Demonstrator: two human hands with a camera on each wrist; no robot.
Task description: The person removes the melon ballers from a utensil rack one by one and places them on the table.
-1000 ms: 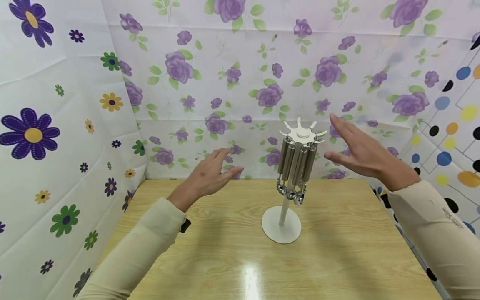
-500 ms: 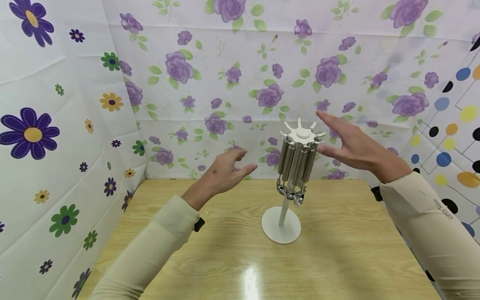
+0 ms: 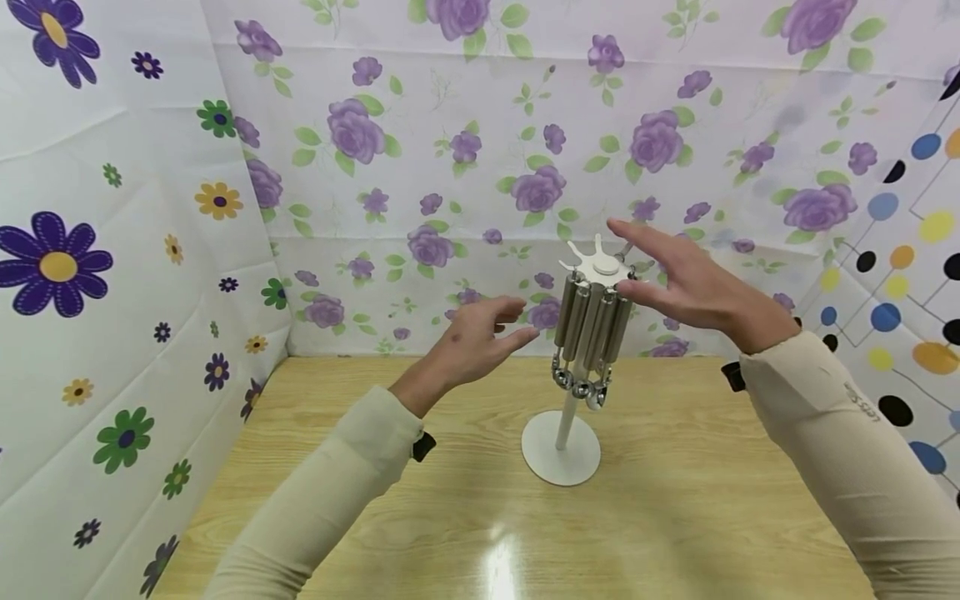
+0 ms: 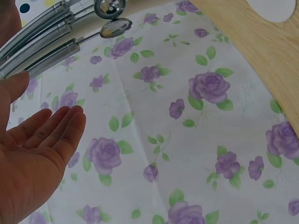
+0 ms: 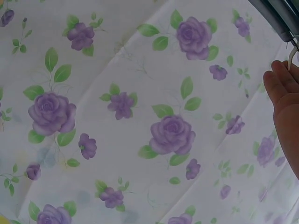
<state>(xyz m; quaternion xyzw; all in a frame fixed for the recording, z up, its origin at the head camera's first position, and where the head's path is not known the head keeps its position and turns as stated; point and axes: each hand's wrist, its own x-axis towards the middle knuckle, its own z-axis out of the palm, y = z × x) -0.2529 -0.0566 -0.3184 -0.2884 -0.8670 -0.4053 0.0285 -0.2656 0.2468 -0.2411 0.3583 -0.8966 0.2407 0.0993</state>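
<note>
A white stand [image 3: 602, 267] with a ring of hooks on top stands upright on a wooden table. From it hang several silver-handled utensils [image 3: 588, 329] with small, shiny, rounded ends. My right hand [image 3: 686, 287] is at the right of the hooks, fingers straight and thumb apart, overlapping the rack's right side; in the right wrist view, its fingertips are right by a white hook [image 5: 292, 58]. To the left of the hanging utensils, my left hand [image 3: 476, 337] hovers with fingers loosely bent and nothing in it. The left wrist view shows its palm [image 4: 32, 168] below the handles [image 4: 51, 56].
The stand's round white base [image 3: 561, 448] rests on the wooden table [image 3: 450, 500]. A rose-patterned cloth [image 3: 420, 167] rises behind it. Flowered cloth [image 3: 150, 333] lines the left side, and dotted cloth [image 3: 900, 250] the right.
Both hands have moved inward toward the stand: the left one rightward, the right one leftward until it overlaps the hooks. The stand and its utensils have stayed in place.
</note>
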